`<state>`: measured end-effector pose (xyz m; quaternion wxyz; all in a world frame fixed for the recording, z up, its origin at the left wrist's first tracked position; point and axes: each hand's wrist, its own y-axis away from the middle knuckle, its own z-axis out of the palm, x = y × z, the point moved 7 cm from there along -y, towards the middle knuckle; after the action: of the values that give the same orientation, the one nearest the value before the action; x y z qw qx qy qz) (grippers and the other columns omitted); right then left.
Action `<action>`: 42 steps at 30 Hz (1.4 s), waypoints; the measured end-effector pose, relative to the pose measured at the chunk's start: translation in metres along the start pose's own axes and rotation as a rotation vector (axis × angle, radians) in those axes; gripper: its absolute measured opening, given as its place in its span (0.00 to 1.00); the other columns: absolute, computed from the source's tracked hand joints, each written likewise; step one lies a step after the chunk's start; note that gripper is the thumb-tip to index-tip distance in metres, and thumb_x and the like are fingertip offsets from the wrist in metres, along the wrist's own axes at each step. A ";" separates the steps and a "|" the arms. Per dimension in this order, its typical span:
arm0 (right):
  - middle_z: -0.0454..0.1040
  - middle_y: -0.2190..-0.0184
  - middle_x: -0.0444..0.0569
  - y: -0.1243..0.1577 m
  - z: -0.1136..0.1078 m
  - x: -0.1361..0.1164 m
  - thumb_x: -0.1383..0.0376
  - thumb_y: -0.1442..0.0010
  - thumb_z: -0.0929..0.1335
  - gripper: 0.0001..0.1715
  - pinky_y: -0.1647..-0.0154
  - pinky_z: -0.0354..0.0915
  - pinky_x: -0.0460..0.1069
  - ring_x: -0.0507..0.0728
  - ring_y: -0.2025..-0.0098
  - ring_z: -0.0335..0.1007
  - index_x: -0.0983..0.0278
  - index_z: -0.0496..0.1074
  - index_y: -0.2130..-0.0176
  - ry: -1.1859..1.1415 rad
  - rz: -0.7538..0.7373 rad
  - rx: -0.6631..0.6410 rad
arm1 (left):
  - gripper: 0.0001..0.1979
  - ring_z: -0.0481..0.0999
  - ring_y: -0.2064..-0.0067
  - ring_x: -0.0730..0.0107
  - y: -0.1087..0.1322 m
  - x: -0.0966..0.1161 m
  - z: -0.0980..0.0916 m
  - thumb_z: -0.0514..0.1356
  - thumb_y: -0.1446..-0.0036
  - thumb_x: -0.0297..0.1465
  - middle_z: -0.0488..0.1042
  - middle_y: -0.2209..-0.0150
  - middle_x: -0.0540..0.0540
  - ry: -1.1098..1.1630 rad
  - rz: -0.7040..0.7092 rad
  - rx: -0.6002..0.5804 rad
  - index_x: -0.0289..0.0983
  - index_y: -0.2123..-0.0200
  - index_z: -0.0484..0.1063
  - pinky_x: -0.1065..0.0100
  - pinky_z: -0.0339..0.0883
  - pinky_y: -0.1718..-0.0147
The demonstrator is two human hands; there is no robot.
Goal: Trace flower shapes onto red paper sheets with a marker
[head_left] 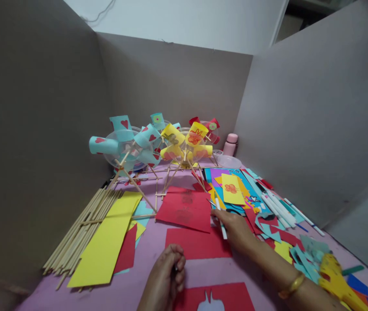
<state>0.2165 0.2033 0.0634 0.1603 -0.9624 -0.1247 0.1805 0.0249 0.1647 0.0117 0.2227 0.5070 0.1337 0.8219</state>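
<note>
My right hand (235, 228) reaches forward over the pink table and its fingers are closed on a white pen (220, 212), whose tip lies near the edge of a red paper sheet (185, 209). A gold bangle sits on that wrist. My left hand (167, 276) rests at the near middle with fingers curled into a loose fist; whether anything is inside I cannot make out. It lies beside a red paper strip (196, 244). Another red sheet with a cut-out shape (229, 297) lies at the near edge.
Paper-cup windmills on stick frames (148, 144) stand at the back. A bundle of wooden sticks (80, 229) and a yellow sheet (106, 242) lie left. Coloured papers, scraps and pens (277, 207) cover the right; a yellow glue gun (336, 280) and pink bottle (230, 144) too. Cardboard walls enclose the table.
</note>
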 end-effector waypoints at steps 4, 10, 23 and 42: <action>0.79 0.65 0.53 0.000 0.006 -0.007 0.71 0.41 0.65 0.09 0.69 0.63 0.48 0.60 0.64 0.75 0.65 0.71 0.59 0.047 0.028 -0.008 | 0.16 0.52 0.84 0.84 0.000 0.002 0.001 0.60 0.65 0.38 0.60 0.83 0.61 -0.004 0.034 0.008 0.39 0.72 0.60 0.74 0.41 0.83; 0.77 0.66 0.54 -0.007 0.017 -0.033 0.63 0.49 0.74 0.17 0.67 0.62 0.49 0.63 0.62 0.72 0.66 0.71 0.60 0.124 -0.057 -0.023 | 0.16 0.52 0.84 0.83 -0.002 0.001 0.001 0.61 0.65 0.38 0.60 0.83 0.60 -0.013 0.056 0.002 0.39 0.72 0.61 0.74 0.42 0.84; 0.75 0.77 0.49 -0.018 0.009 -0.027 0.79 0.45 0.62 0.16 0.72 0.59 0.47 0.57 0.73 0.70 0.66 0.73 0.62 0.206 -0.223 0.217 | 0.16 0.52 0.83 0.83 -0.001 0.003 -0.001 0.62 0.62 0.39 0.59 0.82 0.60 -0.009 0.057 0.006 0.39 0.71 0.62 0.74 0.42 0.83; 0.79 0.68 0.55 0.028 -0.039 -0.015 0.66 0.34 0.59 0.12 0.68 0.70 0.51 0.59 0.67 0.76 0.65 0.70 0.60 -0.204 -0.072 0.301 | 0.15 0.50 0.82 0.82 -0.001 0.012 -0.001 0.61 0.58 0.40 0.53 0.82 0.61 -0.053 0.144 0.004 0.39 0.71 0.60 0.76 0.44 0.84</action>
<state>0.2230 0.1629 0.0922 0.2956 -0.8991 -0.1462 0.2878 0.0197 0.1712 0.0200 0.1657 0.5375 0.0926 0.8216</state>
